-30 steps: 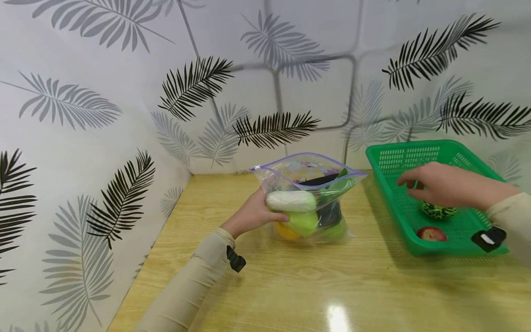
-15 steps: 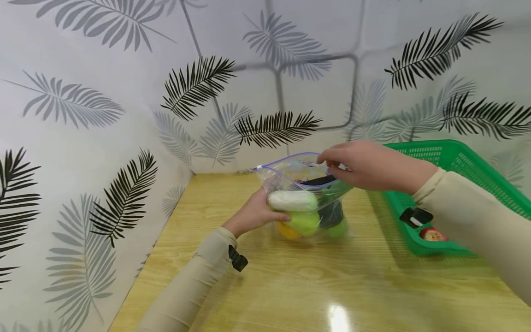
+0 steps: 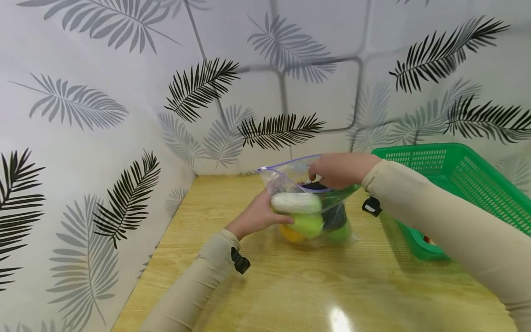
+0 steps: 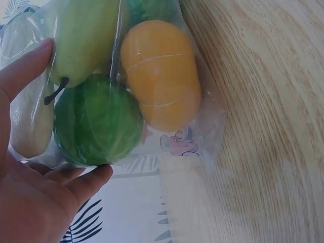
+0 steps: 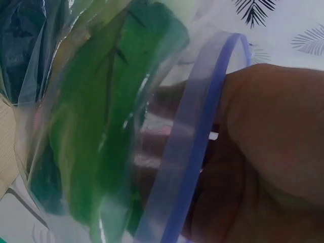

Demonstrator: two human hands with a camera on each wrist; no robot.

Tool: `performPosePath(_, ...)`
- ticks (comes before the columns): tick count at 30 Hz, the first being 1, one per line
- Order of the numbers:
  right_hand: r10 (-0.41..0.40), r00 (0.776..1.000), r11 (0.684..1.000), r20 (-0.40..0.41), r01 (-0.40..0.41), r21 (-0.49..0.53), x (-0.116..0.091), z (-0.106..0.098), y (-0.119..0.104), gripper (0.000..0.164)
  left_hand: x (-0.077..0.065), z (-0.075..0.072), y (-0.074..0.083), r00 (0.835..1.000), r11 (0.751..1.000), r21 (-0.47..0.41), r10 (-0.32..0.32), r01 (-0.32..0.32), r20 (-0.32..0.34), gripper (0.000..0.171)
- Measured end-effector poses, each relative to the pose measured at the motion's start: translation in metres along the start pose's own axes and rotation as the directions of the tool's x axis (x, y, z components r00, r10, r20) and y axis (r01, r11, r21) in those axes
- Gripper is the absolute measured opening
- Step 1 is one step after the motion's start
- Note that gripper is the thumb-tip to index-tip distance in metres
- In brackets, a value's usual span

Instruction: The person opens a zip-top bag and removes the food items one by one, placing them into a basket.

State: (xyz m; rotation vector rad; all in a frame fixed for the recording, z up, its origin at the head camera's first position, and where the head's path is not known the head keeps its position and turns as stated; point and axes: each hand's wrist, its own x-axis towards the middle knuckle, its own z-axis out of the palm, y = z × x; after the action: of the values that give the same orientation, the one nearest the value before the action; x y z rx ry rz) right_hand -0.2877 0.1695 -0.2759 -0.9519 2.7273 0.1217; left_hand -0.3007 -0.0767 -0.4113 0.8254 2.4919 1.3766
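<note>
Left hand [image 3: 258, 216] grips clear, purple-rimmed bag [image 3: 283, 183], glossy produce [image 4: 98, 121] bulging past its fingers [image 4: 91, 183]; right hand [image 3: 342, 168] reaches inside, can't tell finger grasp.

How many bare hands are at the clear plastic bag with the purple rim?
2. The left hand grips the clear plastic bag at its left side in the head view; the right hand, partly hidden, reaches into its open mouth. No other hand shows.
</note>
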Motion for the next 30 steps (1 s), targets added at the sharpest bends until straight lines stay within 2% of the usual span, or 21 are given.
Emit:
performPosePath(4,0.064,0.996,0.996,0.061,-0.060,-0.058,0.005,0.000,-0.001,0.030,0.001,-0.002,0.003,1.000,1.000,0.023,0.002,-0.002,0.003,0.119)
performPosePath(10,0.128,0.985,0.990,0.113,-0.121,-0.069,0.008,-0.002,-0.006,0.032,0.001,-0.004,0.004,1.000,0.999,0.034,0.005,-0.006,0.012,0.120)
performPosePath(14,0.137,0.985,0.990,0.105,-0.133,-0.049,0.008,0.002,-0.008,0.033,-0.001,-0.003,0.004,1.000,1.000,0.026,0.007,-0.007,0.009,0.121)
performPosePath(17,0.132,0.983,0.991,0.126,-0.131,-0.016,0.008,0.008,-0.007,0.031,-0.004,-0.001,0.002,1.000,1.000,0.017,0.007,-0.008,0.026,0.120)
performPosePath(21,0.132,0.979,0.991,0.153,-0.134,0.001,0.007,0.015,-0.004,0.036,-0.006,0.001,-0.001,0.999,1.000,0.018,0.019,-0.020,0.037,0.118)
performPosePath(24,0.131,0.984,0.991,0.124,-0.132,0.001,0.007,0.016,-0.002,0.045,-0.006,0.001,-0.001,0.999,0.999,0.017,0.036,-0.036,0.027,0.116)
performPosePath(26,0.115,0.990,0.993,0.077,-0.115,-0.012,0.006,0.015,-0.001,0.045,-0.005,0.000,-0.001,0.999,0.999,0.016,0.038,-0.039,0.023,0.117)
performPosePath(30,0.077,0.995,0.994,-0.057,-0.081,-0.067,0.001,0.010,-0.002,0.038,-0.005,-0.002,0.000,1.000,1.000,0.016,-0.011,0.010,0.028,0.123)
